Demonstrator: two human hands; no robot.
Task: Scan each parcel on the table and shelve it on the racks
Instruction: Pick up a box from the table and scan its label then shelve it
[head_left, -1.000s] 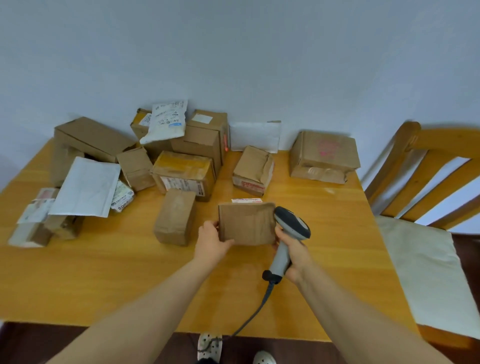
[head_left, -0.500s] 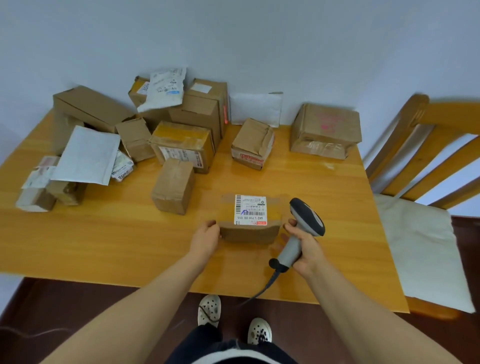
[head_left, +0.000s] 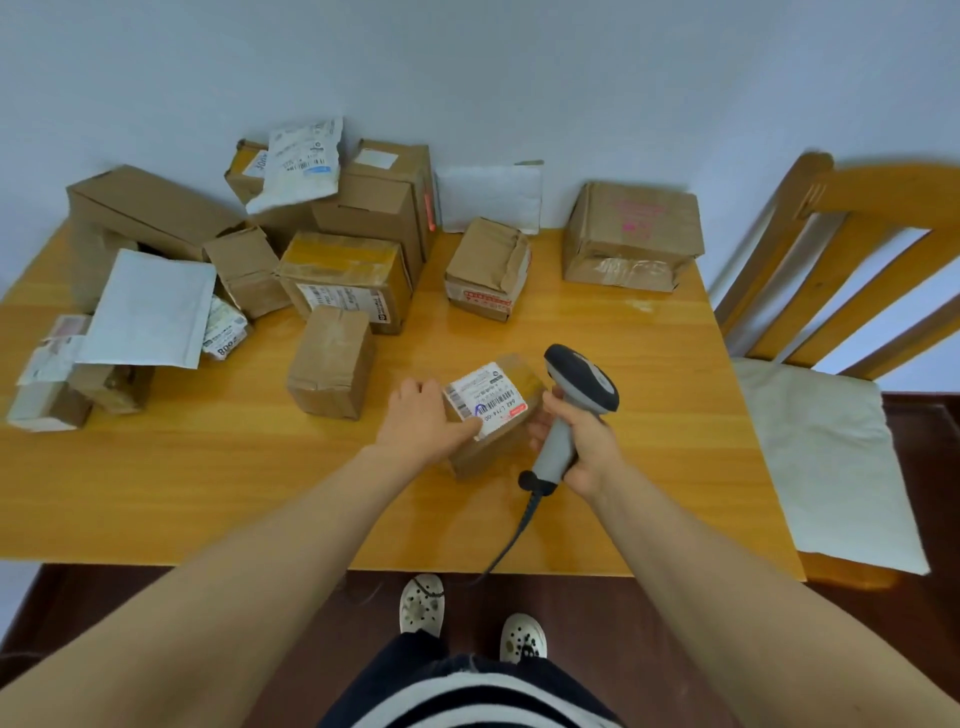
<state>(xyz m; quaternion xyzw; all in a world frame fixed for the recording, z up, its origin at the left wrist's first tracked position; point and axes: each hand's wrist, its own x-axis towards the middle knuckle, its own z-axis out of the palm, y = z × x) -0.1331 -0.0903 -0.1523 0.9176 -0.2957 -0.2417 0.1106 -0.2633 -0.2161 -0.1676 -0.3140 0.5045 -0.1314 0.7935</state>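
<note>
Parcel: a small brown parcel (head_left: 501, 449) sits near the front middle of the tabletop (head_left: 208, 493), skewed, with its long axis running from near-left to far-right.
Label: a white label (head_left: 483, 400) lies on the upper face, turned up towards the head camera; its barcode shows, but the print is too small to read.
Left hand: the left hand (head_left: 423, 418) is on the parcel's left end, fingers curled over the edge and gripping it, with the thumb by the label's near corner.
Right hand: the right hand (head_left: 584, 441) is wrapped round the handle of the scanner (head_left: 587, 379), with its knuckles just beside the parcel's right side; I cannot tell if they touch.
Key relation: the scanner head stands just right of the label and above it. Its nose seems to aim past the parcel's far corner, so the label lies to the left of and below the beam line.
Next move, as a judgement: either the nose tips down and left, or the left hand turns the label towards it.
Cable: the cable (head_left: 511, 538) trails off the front edge.
Around: other parcels (head_left: 332, 361) crowd the left and back, well apart from this one; a chair (head_left: 831, 249) stands to the right.
</note>
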